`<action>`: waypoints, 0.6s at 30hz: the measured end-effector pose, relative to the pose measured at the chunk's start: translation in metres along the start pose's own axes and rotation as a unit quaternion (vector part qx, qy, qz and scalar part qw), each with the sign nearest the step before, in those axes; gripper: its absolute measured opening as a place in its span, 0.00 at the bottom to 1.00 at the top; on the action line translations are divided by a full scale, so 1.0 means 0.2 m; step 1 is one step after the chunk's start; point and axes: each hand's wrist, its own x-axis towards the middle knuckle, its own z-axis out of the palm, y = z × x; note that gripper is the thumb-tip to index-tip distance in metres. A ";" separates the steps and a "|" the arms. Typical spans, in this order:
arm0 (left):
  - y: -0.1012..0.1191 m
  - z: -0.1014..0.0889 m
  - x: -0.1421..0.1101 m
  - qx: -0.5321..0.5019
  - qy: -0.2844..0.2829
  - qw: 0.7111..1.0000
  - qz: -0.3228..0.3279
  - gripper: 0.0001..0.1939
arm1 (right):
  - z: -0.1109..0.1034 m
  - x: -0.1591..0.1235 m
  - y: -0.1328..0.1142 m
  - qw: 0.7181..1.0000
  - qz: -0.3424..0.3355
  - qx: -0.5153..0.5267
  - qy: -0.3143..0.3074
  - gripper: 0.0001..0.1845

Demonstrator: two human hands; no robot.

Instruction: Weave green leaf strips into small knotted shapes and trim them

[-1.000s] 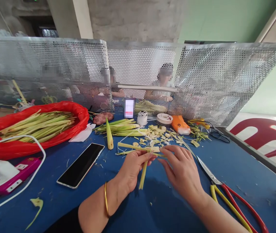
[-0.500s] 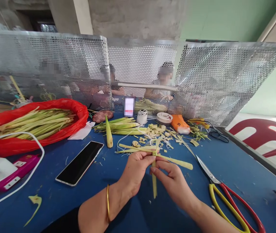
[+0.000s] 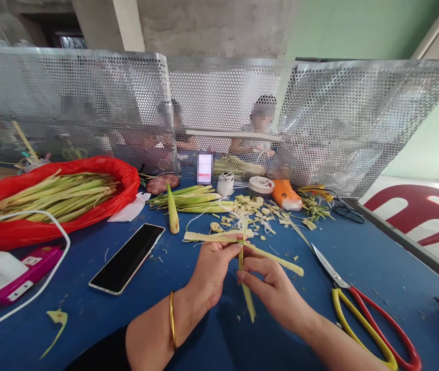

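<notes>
Between my two hands is a cross of pale green leaf strips (image 3: 247, 293), with arms running left, right, up and down toward me. My left hand (image 3: 214, 265) pinches the crossing point between thumb and fingers. My right hand (image 3: 268, 281) is closed on the strips just below and right of the crossing, its thumb and forefinger close to the downward strip. Part of the crossing is hidden by my fingertips. Beyond my hands lie cut leaf scraps (image 3: 248, 206) and white thread. To the right rest large scissors (image 3: 337, 278) with one yellow and one red handle, blades pointing away.
At left are a red plastic bag (image 3: 130, 172) of long leaves, a purple power strip (image 3: 45, 260) and a black-screened phone (image 3: 127, 260). Farther back stand a leaf pile (image 3: 192, 198), a thread spool (image 3: 225, 184), a tape roll (image 3: 261, 186) and an orange packet (image 3: 286, 195). Perforated metal panels (image 3: 219, 93) separate people.
The downward strip has swung its lower end to the right. The strips at the left now lie closer together. Both hands stay almost in place at the crossing.
</notes>
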 end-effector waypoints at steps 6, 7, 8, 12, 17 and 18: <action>0.04 -0.03 0.03 0.030 0.010 0.999 -0.022 0.09 | 0.02 -0.06 0.00 0.983 -0.029 -0.179 0.043 0.17; 0.05 -0.04 0.03 0.036 0.008 0.999 -0.018 0.09 | 0.01 -0.07 -0.01 0.967 -0.061 -0.232 0.082 0.16; 0.06 -0.04 0.03 0.040 0.000 0.999 -0.018 0.08 | -0.01 -0.07 -0.01 0.946 -0.090 -0.282 0.131 0.14; 0.08 -0.03 0.01 0.041 -0.051 0.997 -0.042 0.11 | -0.07 -0.03 0.01 0.905 -0.071 -0.370 0.196 0.12; 0.02 -0.04 0.03 0.072 -0.016 0.997 0.005 0.16 | -0.05 -0.01 0.04 0.939 -0.044 -0.329 0.091 0.21; 0.01 -0.04 0.04 0.080 -0.016 0.997 0.011 0.15 | -0.05 -0.01 0.03 0.938 -0.056 -0.328 0.096 0.21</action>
